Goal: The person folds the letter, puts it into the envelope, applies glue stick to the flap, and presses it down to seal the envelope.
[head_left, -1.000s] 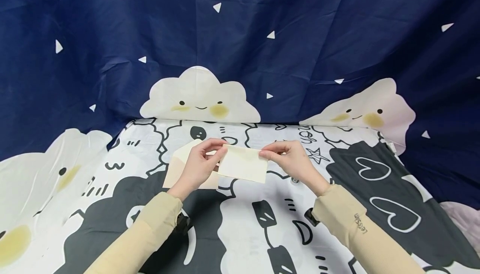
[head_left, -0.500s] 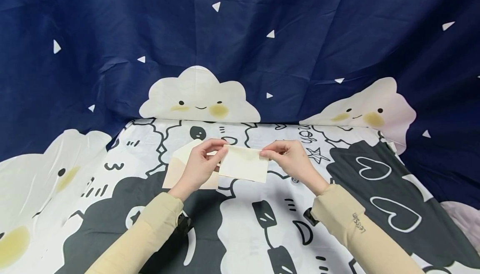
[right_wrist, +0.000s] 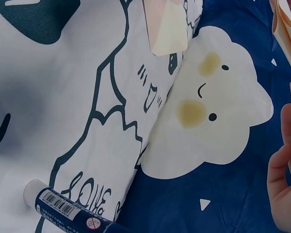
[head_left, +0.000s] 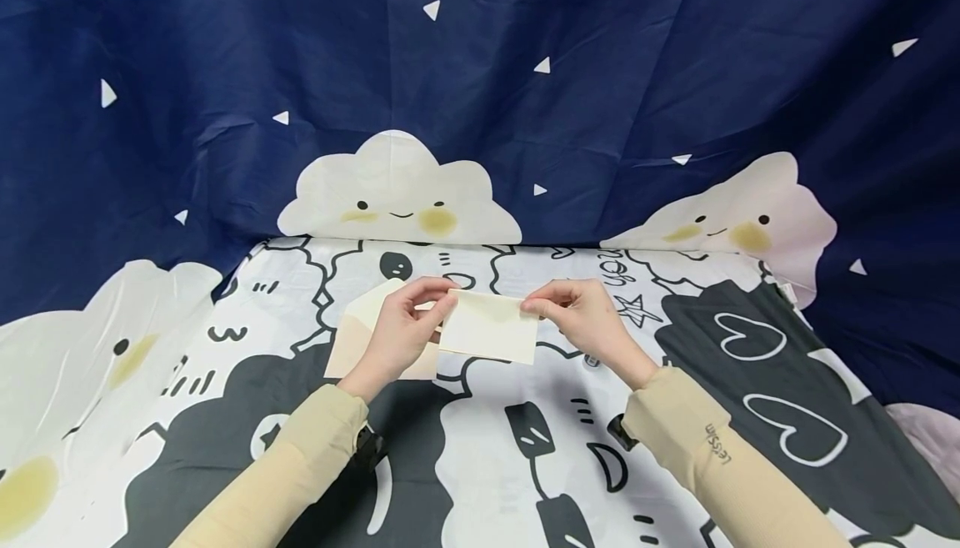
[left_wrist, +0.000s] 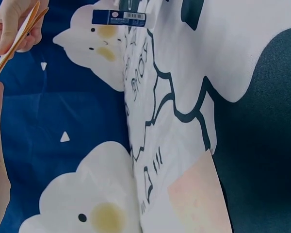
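Note:
Between my two hands hangs a folded cream sheet of paper (head_left: pixel 489 327), raised above the patterned cloth. My left hand (head_left: pixel 401 324) pinches its upper left corner with thumb and fingers. At the upper right corner, my right hand (head_left: pixel 588 321) pinches it the same way. Seen edge-on in the left wrist view, the folded paper (left_wrist: pixel 20 41) shows several layers slightly spread. Behind the left hand lies an envelope (head_left: pixel 347 349), pale pink with its cream flap raised; that hand covers part of it.
A blue glue stick (right_wrist: pixel 72 213) with a white cap lies on the black-and-white cloth (head_left: pixel 480 431); in the head view it is hidden. A dark blue curtain (head_left: pixel 480 72) with cloud prints rises behind the cloth's far edge.
Both hands hold the folded paper almost still, with only a tiny drift to the right. The envelope stays in place.

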A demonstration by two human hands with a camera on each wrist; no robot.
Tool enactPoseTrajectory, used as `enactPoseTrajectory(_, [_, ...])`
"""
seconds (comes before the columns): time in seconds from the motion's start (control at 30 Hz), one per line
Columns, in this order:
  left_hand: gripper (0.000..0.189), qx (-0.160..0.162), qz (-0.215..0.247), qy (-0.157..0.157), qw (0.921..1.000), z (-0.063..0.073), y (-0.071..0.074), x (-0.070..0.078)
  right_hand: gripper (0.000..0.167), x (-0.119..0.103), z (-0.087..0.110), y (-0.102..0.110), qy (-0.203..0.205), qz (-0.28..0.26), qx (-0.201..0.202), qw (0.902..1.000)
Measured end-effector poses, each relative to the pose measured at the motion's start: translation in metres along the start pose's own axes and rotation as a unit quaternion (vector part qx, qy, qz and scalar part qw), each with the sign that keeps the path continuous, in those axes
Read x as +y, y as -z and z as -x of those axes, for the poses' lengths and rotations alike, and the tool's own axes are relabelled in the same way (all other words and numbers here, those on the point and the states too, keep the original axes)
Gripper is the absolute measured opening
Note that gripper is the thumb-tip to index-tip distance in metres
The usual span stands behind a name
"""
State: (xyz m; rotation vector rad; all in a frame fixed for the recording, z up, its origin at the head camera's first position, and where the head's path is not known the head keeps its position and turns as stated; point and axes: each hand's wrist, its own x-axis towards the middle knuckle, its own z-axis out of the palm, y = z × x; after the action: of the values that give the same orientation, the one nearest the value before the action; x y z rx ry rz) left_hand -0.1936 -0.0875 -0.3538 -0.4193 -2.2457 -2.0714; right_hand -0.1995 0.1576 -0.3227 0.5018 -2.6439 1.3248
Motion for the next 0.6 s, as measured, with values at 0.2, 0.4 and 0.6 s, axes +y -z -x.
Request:
enactPoseTrajectory(0.2, [0.022, 0.001, -0.004, 0.004, 1.0000, -0.0008, -0.0013, 0.0024, 0.015, 0.0026, -0.0013, 0.0002, -0.003, -0.003, 0.004, 1.0000])
enactPoseTrajectory(0.4, [0.023, 0.001, -0.003, 0.007, 1.0000, -0.0021, -0.0022, 0.0006, 0.014, 0.0076, -0.0004, -0.0017, 0.006, -0.012, 0.017, 0.9998])
enactPoseTrajectory(0.6, [0.024, 0.000, -0.009, 0.005, 0.9999, -0.0028, -0.0024, 0.0003, 0.015, 0.0089, 0.0002, 0.0006, 0.008, -0.016, -0.002, 0.9998])
